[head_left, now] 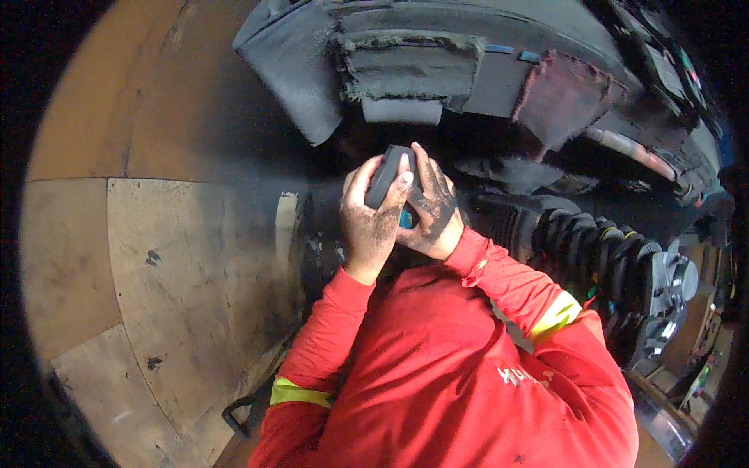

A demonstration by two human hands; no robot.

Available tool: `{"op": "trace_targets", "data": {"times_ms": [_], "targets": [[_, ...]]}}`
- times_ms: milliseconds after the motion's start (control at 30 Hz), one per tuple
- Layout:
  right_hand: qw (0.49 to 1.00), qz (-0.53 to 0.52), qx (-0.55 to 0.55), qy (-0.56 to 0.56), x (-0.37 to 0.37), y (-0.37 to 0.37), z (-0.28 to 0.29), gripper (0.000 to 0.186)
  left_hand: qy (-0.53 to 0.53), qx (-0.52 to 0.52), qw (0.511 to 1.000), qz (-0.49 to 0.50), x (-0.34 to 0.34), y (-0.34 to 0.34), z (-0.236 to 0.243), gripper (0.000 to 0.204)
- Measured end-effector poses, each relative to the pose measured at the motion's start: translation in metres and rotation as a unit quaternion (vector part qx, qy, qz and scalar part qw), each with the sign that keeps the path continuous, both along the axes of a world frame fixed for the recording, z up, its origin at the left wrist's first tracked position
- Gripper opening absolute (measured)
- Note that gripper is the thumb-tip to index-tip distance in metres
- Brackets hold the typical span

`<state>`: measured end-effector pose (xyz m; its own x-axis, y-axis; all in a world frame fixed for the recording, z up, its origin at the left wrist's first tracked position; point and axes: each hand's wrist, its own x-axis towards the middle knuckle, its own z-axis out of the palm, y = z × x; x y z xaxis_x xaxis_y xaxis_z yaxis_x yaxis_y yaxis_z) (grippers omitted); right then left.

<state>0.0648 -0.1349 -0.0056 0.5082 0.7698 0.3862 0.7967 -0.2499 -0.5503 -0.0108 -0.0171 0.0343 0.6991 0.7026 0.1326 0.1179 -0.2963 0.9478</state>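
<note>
Item: one black block-like piece [386, 181], held before the red-shirted chest. Left hand [367, 234], smudged: clamped on its left side. Right hand [438, 207] (sootier, from where I stand): gripping its right side. Beyond: ragged grey cloth [413, 66], frayed reddish cloth [563, 97], both hanging.

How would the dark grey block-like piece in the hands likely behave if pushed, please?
The dark grey block-like piece seems fairly stiff, its edges looking straight in the left hand. Its matte surface is probably not slippery, and its flat-looking face makes rolling unlikely.
</note>
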Motion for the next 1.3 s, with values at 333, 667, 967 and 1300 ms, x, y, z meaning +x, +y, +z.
{"op": "trace_targets", "data": {"times_ms": [333, 667, 967, 1300], "targets": [[0.990, 0.022, -0.005, 0.138, 0.012, 0.027, -0.025, 0.086, 0.082, 0.102, 0.991, 0.005, 0.033, 0.024, 0.005, 0.031], [0.968, 0.084, -0.025, 0.235, 0.037, 0.030, -0.026, 0.096, 0.196, 0.069, 0.978, -0.013, 0.055, 0.036, -0.010, 0.027], [0.977, 0.078, -0.020, 0.196, 0.033, 0.020, -0.022, 0.095, 0.111, 0.023, 0.993, -0.033, 0.042, 0.028, -0.009, 0.038], [0.983, 0.095, -0.018, 0.157, 0.044, 0.021, -0.024, 0.093, 0.098, 0.014, 0.995, -0.003, 0.043, 0.028, -0.013, 0.031]]}}
